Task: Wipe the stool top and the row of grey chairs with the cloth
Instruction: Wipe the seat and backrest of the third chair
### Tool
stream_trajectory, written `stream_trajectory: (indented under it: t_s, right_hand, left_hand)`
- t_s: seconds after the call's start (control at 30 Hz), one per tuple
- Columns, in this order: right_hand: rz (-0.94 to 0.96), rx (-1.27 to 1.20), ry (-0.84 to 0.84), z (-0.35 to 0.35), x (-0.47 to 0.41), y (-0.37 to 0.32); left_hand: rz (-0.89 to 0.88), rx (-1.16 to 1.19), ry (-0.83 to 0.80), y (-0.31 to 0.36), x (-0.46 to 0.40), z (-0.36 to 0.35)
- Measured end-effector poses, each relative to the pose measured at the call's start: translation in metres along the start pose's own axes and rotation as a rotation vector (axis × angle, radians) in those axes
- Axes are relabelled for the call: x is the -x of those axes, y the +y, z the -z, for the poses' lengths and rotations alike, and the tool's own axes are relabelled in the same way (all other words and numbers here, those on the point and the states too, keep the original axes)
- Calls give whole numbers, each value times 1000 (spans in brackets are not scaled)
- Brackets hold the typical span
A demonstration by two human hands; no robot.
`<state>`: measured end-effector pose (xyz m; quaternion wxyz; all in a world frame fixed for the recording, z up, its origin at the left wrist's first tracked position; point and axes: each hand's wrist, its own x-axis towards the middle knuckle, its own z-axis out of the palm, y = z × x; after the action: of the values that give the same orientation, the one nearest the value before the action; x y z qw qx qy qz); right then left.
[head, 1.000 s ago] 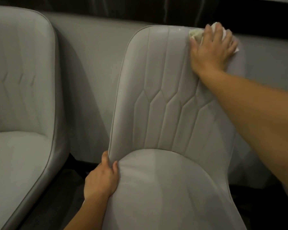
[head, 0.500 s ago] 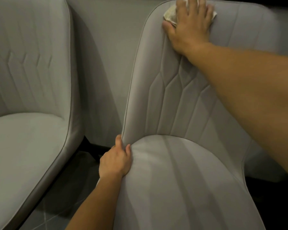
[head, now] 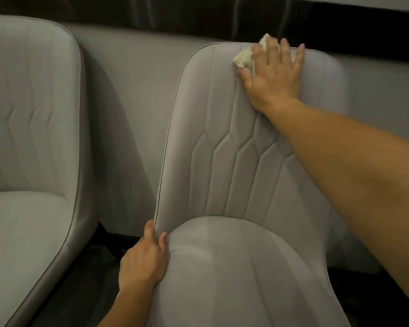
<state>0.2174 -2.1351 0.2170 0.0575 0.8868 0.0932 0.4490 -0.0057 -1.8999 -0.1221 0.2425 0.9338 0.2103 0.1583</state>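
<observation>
- A pale grey wall [head: 128, 95] fills the background behind both seats, with a dark band [head: 198, 17] running across at 12 o'clock.
- The nearer grey chair [head: 234, 173] takes up the middle of the view, from 12 o'clock down to 6 o'clock; its backrest carries stitched vertical channels that meet in a zigzag line, and its rounded seat pad bulges toward the camera.
- A second grey chair [head: 33, 138] of the same make stands at 9 o'clock, just beside the first with a narrow gap between them; only its right half shows.
- A strip of dark floor [head: 80, 279] shows between the two chairs, at about 7 o'clock.
- The right forearm reaches in from 3 o'clock, crossing the backrest toward its top edge.
- The right hand [head: 273, 77] lies at 1 o'clock on the upper backrest, fingers spread and straight, palm pressing flat on the cloth.
- The left hand [head: 143, 261] sits at 7 o'clock, gripping the left edge of the nearer chair where backrest meets seat; the thumb lies up along the piped edge, and the fingers curl onto the seat pad.
- The cloth [head: 244, 58], off-white and crumpled, is pinned under the right hand against the top of the backrest, with a bunched part sticking out by the index finger and thumb.
</observation>
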Motion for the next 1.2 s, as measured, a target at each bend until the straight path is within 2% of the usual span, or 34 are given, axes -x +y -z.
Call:
stream_trajectory:
  t_s: [0.1, 0.2, 0.4, 0.63, 0.9, 1.2]
  right_hand:
    - [-219, -80, 0, 3, -3, -6]
    - [-266, -192, -33, 8, -10, -35]
    - [-19, -194, -114, 8, -8, -88]
    - [305, -177, -143, 11, -6, -79]
    - [441, -238, -132, 1, 30, -113]
    - [595, -314, -148, -25, 144, -163]
  left_hand:
    - [-3, 2, -3, 0, 0, 0]
    - [-2, 9, 3, 0, 1, 1]
    - [2, 8, -6, 1, 3, 3]
    - [-1, 13, -1, 2, 3, 3]
    - [-7, 6, 6, 3, 4, 4]
    - [-19, -14, 24, 3, 5, 2]
